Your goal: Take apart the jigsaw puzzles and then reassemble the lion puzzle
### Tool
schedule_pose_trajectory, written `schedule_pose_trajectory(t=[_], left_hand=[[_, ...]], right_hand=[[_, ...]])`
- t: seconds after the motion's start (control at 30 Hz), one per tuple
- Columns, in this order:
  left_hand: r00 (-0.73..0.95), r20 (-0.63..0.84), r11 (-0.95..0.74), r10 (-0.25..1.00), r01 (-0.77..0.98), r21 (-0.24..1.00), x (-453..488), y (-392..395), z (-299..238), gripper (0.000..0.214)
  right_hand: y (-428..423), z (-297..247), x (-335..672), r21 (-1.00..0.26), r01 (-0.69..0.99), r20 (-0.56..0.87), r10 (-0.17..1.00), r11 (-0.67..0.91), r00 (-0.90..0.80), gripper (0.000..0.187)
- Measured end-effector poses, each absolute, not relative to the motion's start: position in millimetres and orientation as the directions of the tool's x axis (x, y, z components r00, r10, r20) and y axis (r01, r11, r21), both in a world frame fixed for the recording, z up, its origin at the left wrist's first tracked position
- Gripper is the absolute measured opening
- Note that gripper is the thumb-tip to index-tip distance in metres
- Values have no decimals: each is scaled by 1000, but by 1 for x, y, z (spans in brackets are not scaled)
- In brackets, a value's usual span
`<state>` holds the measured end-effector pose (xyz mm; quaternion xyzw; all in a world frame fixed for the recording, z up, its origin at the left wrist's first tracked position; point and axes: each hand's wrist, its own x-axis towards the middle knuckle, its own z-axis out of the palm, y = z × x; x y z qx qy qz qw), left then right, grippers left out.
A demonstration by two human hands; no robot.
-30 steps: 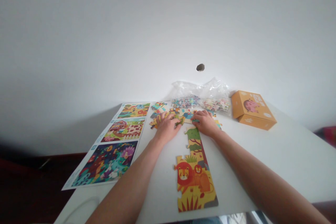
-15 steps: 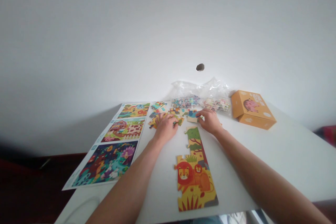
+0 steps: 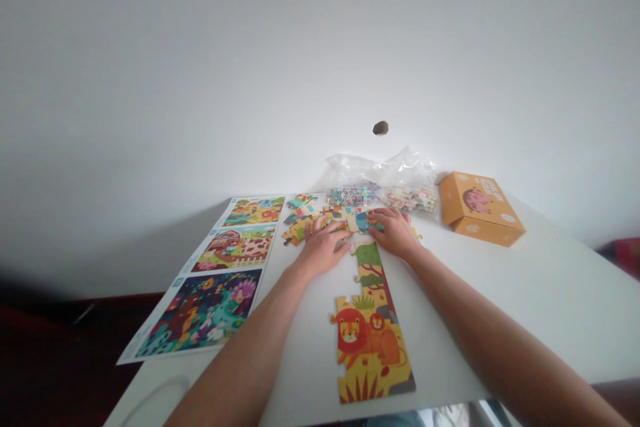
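- Our left hand (image 3: 325, 248) and right hand (image 3: 395, 233) are apart over loose jigsaw pieces (image 3: 296, 231); we cannot tell if they grip any.
- Our joined lion puzzle section (image 3: 373, 343) lies nearer us.

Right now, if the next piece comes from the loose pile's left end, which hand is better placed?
Likely the left hand: it lies beside those puzzle pieces, while the right hand is farther away, to the right.

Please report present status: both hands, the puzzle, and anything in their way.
Left hand, right hand: at loose pieces, grip unclear. Lion section joined, left edge jagged. Bags behind, box rightward; neither between hands and section.
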<state>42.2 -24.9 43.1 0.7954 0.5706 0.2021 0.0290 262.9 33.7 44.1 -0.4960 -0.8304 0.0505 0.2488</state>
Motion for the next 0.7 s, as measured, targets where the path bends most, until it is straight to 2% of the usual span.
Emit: schedule_pose_trajectory(t=[0.13, 0.33, 0.4, 0.53, 0.63, 0.7], left_hand=[[224, 309, -314, 924, 907, 281, 42, -24, 42, 26], [183, 328, -284, 927, 913, 292, 41, -22, 44, 25], [160, 353, -274, 922, 913, 303, 40, -21, 44, 27], [37, 385, -172, 922, 931, 322, 34, -16, 42, 35], [-35, 384, -97, 923, 943, 318, 30, -14, 40, 42], [-71, 387, -60, 919, 947, 315, 28, -13, 39, 38]], right_hand=[[34, 45, 268, -323, 866, 299, 909, 382, -290, 22], [33, 50, 270, -280, 929, 310, 939, 242, -151, 23], [32, 50, 269, -297, 905, 316, 926, 305, -208, 29], [31, 48, 265, -287, 798, 302, 841, 530, -449, 40], [30, 46, 262, -257, 815, 243, 851, 519, -466, 38], [30, 45, 262, -250, 844, 238, 876, 474, -421, 39]])
